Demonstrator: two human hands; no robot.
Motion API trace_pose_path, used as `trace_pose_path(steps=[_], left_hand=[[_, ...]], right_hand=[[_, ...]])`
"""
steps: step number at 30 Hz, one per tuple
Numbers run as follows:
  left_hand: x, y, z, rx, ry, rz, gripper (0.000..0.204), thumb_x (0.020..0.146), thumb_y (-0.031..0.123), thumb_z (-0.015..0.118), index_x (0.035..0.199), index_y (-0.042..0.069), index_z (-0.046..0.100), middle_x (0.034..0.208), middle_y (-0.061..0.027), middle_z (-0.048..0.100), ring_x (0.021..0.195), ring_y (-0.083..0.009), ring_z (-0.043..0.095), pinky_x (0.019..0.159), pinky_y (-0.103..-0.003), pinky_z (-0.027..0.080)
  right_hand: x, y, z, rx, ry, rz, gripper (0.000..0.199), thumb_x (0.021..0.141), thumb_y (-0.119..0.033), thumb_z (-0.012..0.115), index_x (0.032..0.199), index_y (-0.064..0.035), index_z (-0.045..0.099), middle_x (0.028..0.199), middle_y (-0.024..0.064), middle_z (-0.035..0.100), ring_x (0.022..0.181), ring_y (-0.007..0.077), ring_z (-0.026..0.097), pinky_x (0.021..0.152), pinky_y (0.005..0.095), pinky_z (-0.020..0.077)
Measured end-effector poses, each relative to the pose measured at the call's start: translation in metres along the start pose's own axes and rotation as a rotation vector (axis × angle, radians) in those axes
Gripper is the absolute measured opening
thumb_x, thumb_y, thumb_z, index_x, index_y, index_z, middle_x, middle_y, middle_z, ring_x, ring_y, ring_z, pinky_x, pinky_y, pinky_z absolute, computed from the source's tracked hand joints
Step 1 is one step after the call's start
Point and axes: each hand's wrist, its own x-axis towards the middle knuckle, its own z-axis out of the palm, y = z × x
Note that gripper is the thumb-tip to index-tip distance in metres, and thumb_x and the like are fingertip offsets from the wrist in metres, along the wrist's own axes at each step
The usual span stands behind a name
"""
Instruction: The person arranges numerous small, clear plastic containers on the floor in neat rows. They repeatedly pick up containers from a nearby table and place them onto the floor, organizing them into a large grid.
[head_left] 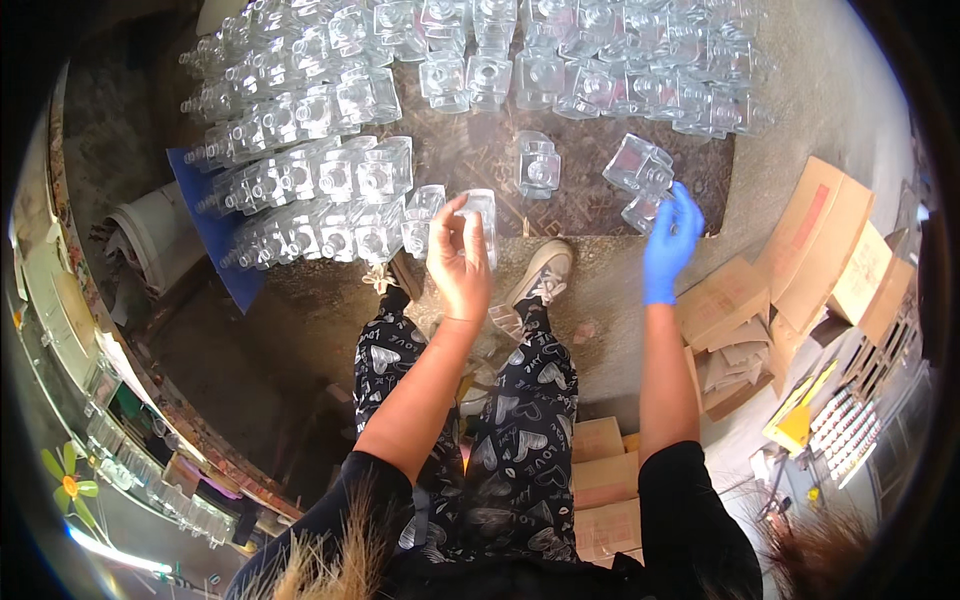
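Observation:
My bare left hand (460, 258) is at the table's near edge. Its curled fingers and thumb are on a clear square glass bottle (485, 208), which they partly hide. Close to its left, another clear bottle (424, 212) stands at the end of the front row. My right hand (674, 242), in a blue glove, has its fingers closed at a small clear glass bottle (642, 213) near the table's right end. Just beyond that, a tilted bottle (636, 163) touches or overlaps it. Between my hands and farther back, a single bottle (539, 165) sits apart.
Dense rows of clear bottles (330, 115) cover the left and far parts of the dark patterned table (460, 140). A blue panel (215, 230) stands at its left end. Open cardboard boxes (722, 310) are on the floor at right, and more cartons (605, 480) beside my legs.

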Motion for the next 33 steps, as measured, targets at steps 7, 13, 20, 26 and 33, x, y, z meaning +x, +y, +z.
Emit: trace_pose_path(steps=[7, 13, 20, 26, 33], left_hand=[[0.065, -0.020, 0.020, 0.072, 0.032, 0.161, 0.018, 0.097, 0.010, 0.058, 0.114, 0.006, 0.060, 0.075, 0.0059, 0.046, 0.061, -0.0021, 0.040, 0.053, -0.018, 0.034], [0.127, -0.072, 0.032, 0.092, 0.115, 0.175, 0.014, 0.096, 0.014, 0.061, 0.103, 0.002, 0.064, 0.085, 0.0006, 0.061, 0.073, -0.0059, 0.050, 0.066, -0.022, 0.045], [0.096, -0.034, -0.008, 0.301, -0.116, 0.326, 0.038, 0.091, 0.010, 0.062, 0.126, 0.004, 0.052, 0.117, -0.0201, 0.052, 0.109, -0.0353, 0.054, 0.092, -0.040, 0.045], [-0.027, 0.026, -0.189, 0.550, -0.385, -0.024, 0.040, 0.086, 0.005, 0.066, 0.124, 0.003, 0.055, 0.121, -0.0190, 0.056, 0.107, -0.0351, 0.056, 0.097, -0.042, 0.044], [0.089, 0.019, -0.212, 0.767, -0.194, 0.192, 0.028, 0.086, 0.004, 0.065, 0.113, 0.000, 0.061, 0.100, -0.0160, 0.063, 0.095, -0.0297, 0.061, 0.083, -0.039, 0.050]], right_hand=[[0.044, -0.111, 0.087, 0.183, -0.237, -0.240, 0.027, 0.086, -0.003, 0.063, 0.113, -0.0048, 0.064, 0.108, 0.0119, 0.065, 0.101, 0.0282, 0.061, 0.090, 0.0366, 0.0480], [0.054, -0.172, 0.171, 0.108, -0.373, -0.514, 0.034, 0.084, -0.004, 0.064, 0.117, -0.0105, 0.064, 0.108, 0.0111, 0.063, 0.092, 0.0259, 0.063, 0.078, 0.0345, 0.0522], [0.053, -0.194, 0.217, -0.034, -0.474, -0.426, 0.039, 0.083, -0.011, 0.067, 0.122, -0.0092, 0.059, 0.118, 0.0172, 0.057, 0.098, 0.0351, 0.061, 0.084, 0.0414, 0.0506], [-0.008, -0.222, 0.172, -0.171, -0.660, -0.482, 0.041, 0.079, -0.025, 0.073, 0.115, -0.0095, 0.061, 0.096, 0.0142, 0.062, 0.085, 0.0351, 0.063, 0.073, 0.0442, 0.0511], [-0.054, -0.160, 0.181, -0.193, -0.632, -0.404, 0.034, 0.081, -0.019, 0.071, 0.113, -0.0138, 0.063, 0.090, 0.0135, 0.064, 0.078, 0.0342, 0.064, 0.068, 0.0440, 0.0517]])
